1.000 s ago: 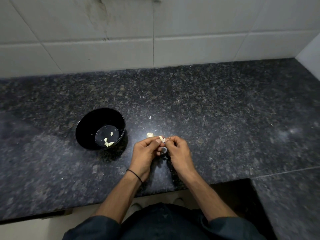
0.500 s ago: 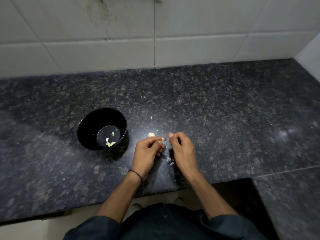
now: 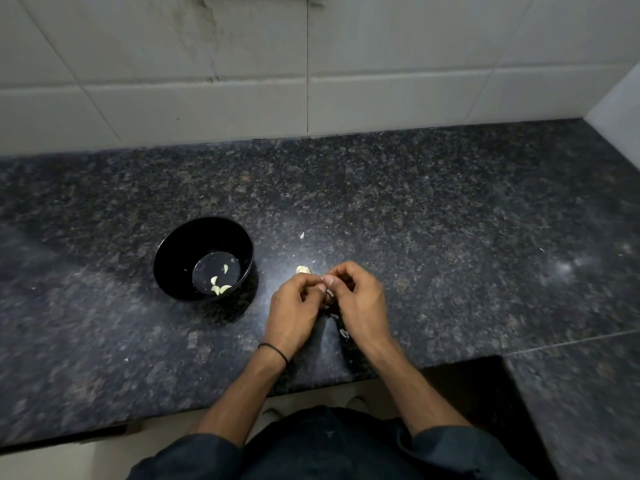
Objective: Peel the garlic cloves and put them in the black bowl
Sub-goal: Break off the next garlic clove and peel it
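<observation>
- Currently, the left hand [image 3: 294, 306] is curling its fingers inward, with thumb and fingertips pinching a garlic clove [image 3: 329, 292] just above the countertop [image 3: 450, 237].
- The right hand [image 3: 362, 303] is facing it from the opposite side, fingers curled and fingertips pinching the same clove. Only a pale sliver of the clove is showing between the 2 hands.
- The black bowl [image 3: 173, 258] is standing upright on the countertop, left of the hands and apart from them.
- 4 peeled cloves [image 3: 218, 289] are lying on the bowl floor.
- A pale garlic piece [image 3: 303, 269] is resting on the countertop just beyond the left hand's knuckles.
- Peel scraps [image 3: 343, 332] are lying on the countertop beside the right hand.
- A black band [image 3: 275, 351] is circling the left wrist.
- A tiled wall [image 3: 311, 81] is rising behind the countertop.
</observation>
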